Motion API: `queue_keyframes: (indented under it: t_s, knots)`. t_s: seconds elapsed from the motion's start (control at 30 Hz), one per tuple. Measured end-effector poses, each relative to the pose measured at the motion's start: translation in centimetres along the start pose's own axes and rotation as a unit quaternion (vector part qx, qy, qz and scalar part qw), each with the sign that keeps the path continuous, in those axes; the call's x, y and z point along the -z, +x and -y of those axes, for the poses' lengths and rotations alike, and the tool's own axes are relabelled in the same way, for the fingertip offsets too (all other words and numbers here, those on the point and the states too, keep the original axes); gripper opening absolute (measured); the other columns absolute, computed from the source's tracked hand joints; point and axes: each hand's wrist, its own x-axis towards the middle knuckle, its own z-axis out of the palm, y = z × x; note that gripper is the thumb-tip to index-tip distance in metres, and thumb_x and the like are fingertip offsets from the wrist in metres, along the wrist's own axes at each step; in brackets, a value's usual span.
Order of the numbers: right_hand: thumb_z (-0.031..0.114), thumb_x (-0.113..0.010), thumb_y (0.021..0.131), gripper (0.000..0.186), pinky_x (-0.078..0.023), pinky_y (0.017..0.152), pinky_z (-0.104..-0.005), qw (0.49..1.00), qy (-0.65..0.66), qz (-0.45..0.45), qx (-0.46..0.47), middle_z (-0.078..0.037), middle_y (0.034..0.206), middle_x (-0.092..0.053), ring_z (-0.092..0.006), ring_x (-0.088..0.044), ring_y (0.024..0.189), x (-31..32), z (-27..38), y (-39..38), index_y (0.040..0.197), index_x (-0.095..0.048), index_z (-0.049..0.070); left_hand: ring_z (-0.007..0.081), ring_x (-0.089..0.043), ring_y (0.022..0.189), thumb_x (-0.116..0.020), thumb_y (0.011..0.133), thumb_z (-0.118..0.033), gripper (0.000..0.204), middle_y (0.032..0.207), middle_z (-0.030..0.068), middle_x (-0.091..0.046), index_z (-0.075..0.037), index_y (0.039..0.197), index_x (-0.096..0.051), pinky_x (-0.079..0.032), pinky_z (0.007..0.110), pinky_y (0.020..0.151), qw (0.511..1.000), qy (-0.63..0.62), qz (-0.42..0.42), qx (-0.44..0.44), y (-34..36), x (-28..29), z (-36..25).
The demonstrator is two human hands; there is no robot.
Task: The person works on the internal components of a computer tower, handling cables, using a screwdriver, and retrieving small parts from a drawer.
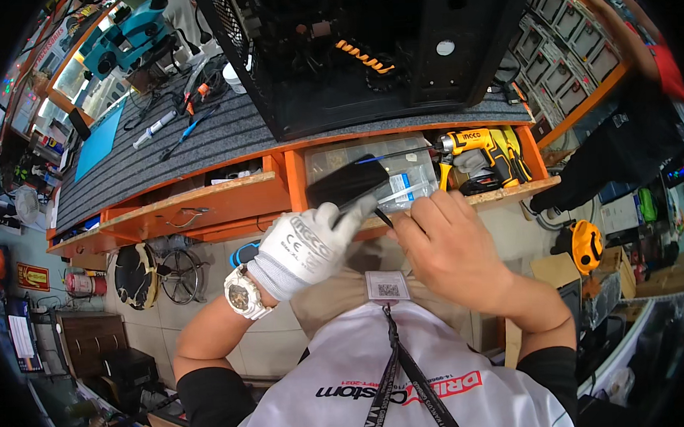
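Note:
My left hand (pixel 312 242), in a white work glove with a pale watch on its wrist, is closed in front of the open drawer (pixel 299 186). Its fingertips are smeared by motion, and what they grip cannot be made out. A blurred, dark flat shape (pixel 346 184) lies just beyond them. Close by on the right is my bare right hand (pixel 448 243), its fingers curled in a pinch on a thin black strip (pixel 384 217). That strip reaches toward the gloved fingers. Beyond both hands, the drawer holds a yellow-and-black power tool (pixel 487 153) and a clear packet with a blue label (pixel 408 187).
An open black computer case (pixel 336 109) with an orange-and-black cable (pixel 363 56) stands on the ribbed grey bench. Leftward lie a syringe (pixel 154 128), a blue-handled tool (pixel 190 129) and a blue mat (pixel 100 139). A second drawer (pixel 195 206) is partly open. Another person (pixel 616 137) stands at right.

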Motion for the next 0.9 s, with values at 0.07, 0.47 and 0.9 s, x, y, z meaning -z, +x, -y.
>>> queue_keyframes:
  t_s: [0.07, 0.47, 0.9]
  knots:
    - [0.018, -0.083, 0.095, 0.022, -0.053, 0.084, -0.0457, 0.999, -0.025, 0.004, 0.028, -0.013, 0.093, -0.058, -0.034, -0.061, 0.093, 0.6, -1.4, 1.1, 0.095, -0.066, 0.004, 0.0182, -0.073, 0.069, -0.063, 0.106, -0.025, 0.05, 0.092, 0.0049, -0.065, -0.016, 0.155, -0.066, -0.06, 0.038, 0.054, 0.993, 0.04, 0.08, -0.076, -0.1, 0.2, -0.4]
    - [0.036, -0.067, 0.117, 0.039, -0.046, 0.067, -0.0349, 0.434, 0.853, 0.062, -0.282, -0.003, 0.079, -0.057, -0.0176, -0.057, 0.073, -11.9, -5.5, -3.8, 0.087, -0.064, 0.01, 0.0236, -0.068, 0.061, -0.078, 0.089, -0.011, 0.076, 0.086, 0.005, -0.06, -0.03, 0.162, -0.065, -0.057, 0.039, 0.049, 0.993, -0.073, -0.08, -0.047, -0.3, 1.0, 0.9]
    - [0.022, -0.098, 0.08, 0.05, -0.056, 0.076, -0.0423, 0.939, 0.248, -0.188, -0.145, -0.015, 0.105, -0.061, -0.0348, -0.065, 0.093, -4.5, -3.1, -1.3, 0.112, -0.064, 0.001, 0.0336, -0.073, 0.085, -0.066, 0.087, 0.004, 0.042, 0.103, 0.0081, -0.076, -0.014, 0.121, -0.083, -0.061, 0.044, 0.071, 0.972, -0.224, 0.031, 0.066, 0.1, 2.0, 0.9]
